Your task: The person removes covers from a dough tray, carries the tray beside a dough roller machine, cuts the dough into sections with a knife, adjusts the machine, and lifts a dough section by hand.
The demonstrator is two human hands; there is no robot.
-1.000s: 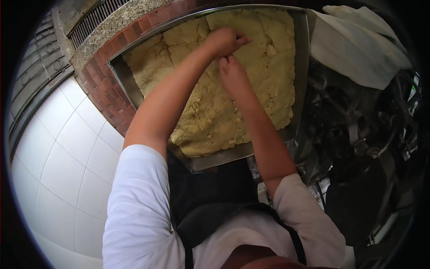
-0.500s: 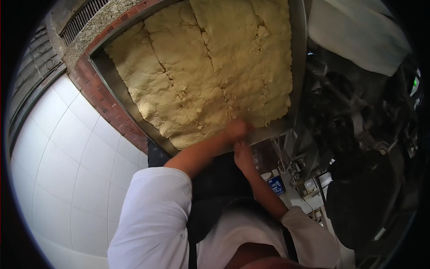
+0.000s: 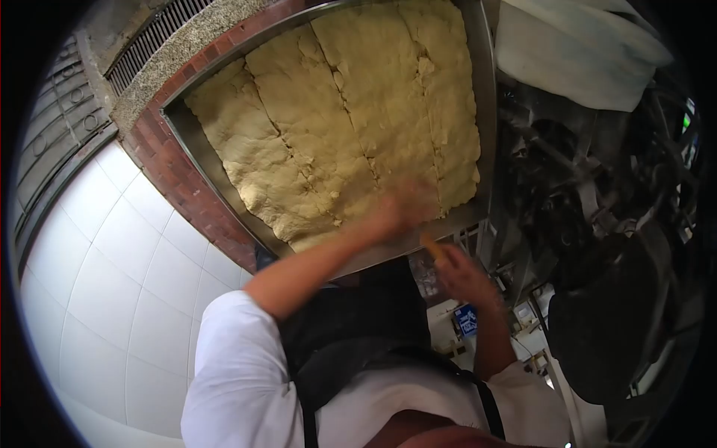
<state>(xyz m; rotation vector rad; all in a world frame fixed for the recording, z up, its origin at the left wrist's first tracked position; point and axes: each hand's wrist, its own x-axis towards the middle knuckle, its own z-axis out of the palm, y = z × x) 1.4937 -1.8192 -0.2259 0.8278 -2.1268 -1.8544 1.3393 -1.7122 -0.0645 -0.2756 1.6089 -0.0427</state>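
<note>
A wide slab of pale yellow dough [image 3: 299,97] lies in a metal tray [image 3: 213,168], with several rough cut lines running along it. Over the dough's near edge is my left hand [image 3: 407,203], smeared by motion, so its fingers and anything in them cannot be made out. My right hand [image 3: 464,276] is closed around a thin orange-yellow handle [image 3: 432,246], just off the tray's near edge. The far end of that handle is close to my left hand; whether they touch is unclear.
A whitish cloth [image 3: 575,56] hangs at the upper right, above dark metal equipment [image 3: 553,172]. Red brick edging [image 3: 179,172] and white tiles [image 3: 112,276] are on the left. A blue box [image 3: 466,319] sits below, beyond my right forearm.
Both hands have come from the middle of the dough to its near edge. My right hand has since moved apart from my left, to the right, and the orange-yellow handle now shows in it.
</note>
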